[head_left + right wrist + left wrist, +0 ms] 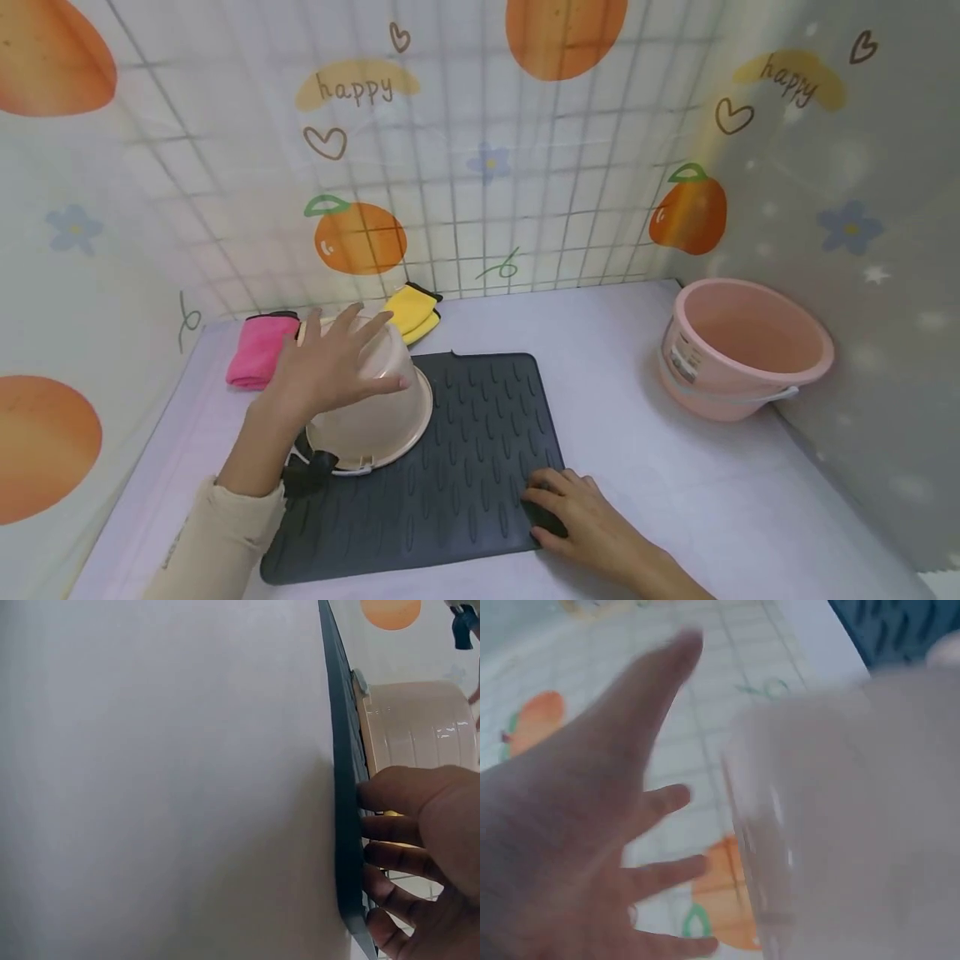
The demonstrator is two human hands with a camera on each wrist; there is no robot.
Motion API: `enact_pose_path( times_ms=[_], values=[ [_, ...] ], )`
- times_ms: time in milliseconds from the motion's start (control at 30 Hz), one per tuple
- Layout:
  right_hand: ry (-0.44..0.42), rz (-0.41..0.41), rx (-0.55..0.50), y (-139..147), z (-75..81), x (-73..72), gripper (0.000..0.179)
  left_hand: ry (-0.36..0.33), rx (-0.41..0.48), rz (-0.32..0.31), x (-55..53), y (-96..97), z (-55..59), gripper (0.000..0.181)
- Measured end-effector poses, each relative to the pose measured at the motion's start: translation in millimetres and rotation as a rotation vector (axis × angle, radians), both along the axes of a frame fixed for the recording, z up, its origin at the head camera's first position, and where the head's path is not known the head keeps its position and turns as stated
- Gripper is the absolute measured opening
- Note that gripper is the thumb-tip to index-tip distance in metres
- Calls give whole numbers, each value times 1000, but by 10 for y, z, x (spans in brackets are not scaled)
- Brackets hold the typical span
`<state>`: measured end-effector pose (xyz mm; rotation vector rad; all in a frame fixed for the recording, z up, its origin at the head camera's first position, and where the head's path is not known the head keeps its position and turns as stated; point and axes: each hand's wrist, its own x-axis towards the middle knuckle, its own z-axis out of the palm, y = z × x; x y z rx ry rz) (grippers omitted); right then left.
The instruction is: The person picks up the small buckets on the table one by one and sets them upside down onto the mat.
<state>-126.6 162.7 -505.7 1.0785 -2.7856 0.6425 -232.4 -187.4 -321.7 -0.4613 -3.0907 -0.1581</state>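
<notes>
An upside-down pale beige bucket (375,425) stands rim down on the left part of a dark grey ridged mat (480,433). Above its raised base, my left hand (330,362) is spread wide with straight fingers. In the left wrist view a gap shows between that hand (592,832) and the bucket wall (855,825). At the mat's right edge, my right hand (585,521) rests with bent fingers. Its fingertips (373,855) touch the mat top in the right wrist view, and no object shows in the hand.
A folded pink cloth (258,354) and a folded yellow cloth (412,312) lie at the back left, partly behind the left hand and bucket. At the right, an upright pink bucket (731,396) stands near the curtain wall (900,350). A pale cloth (600,358) covers the table.
</notes>
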Motion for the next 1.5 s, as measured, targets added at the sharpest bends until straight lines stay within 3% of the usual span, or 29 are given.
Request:
enact_pose_path(
  times_ms=[133, 200, 267, 367, 567, 733, 967, 1133, 1233, 1400, 1500],
  values=[
    [-11, -13, 7, 4, 16, 5, 38, 322, 208, -108, 172, 131, -98, 67],
    [-11, -18, 6, 0, 25, 3, 38, 389, 336, -145, 266, 198, -174, 55],
    [-10, -17, 4, -6, 31, 3, 39, 400, 423, -150, 363, 251, -265, 49],
    [-10, -13, 8, -14, 29, 8, 39, 348, 493, -143, 498, 299, -428, 47],
    [-12, -5, 18, -22, 13, 13, 38, 306, 603, -133, 654, 354, -715, 40],
    [-10, -7, 12, -17, 13, 19, 38, 195, 696, -133, 769, 443, -914, 42],
    [-19, -10, 8, -15, 7, 28, 38, 51, 825, -113, 885, 580, -1288, 43],
    [-23, -10, 11, -19, 10, 30, 38, -46, 842, -71, 935, 669, -1521, 43],
    [-30, 6, 23, -7, 18, 18, 39, -71, 831, -86, 958, 701, -1645, 44],
    [-49, 37, 52, 51, 131, -47, 36, -26, 717, -128, 955, 719, -1848, 41],
    [-53, 37, 60, 78, 228, -89, 31, -2, 694, -132, 952, 705, -1943, 38]
  ],
)
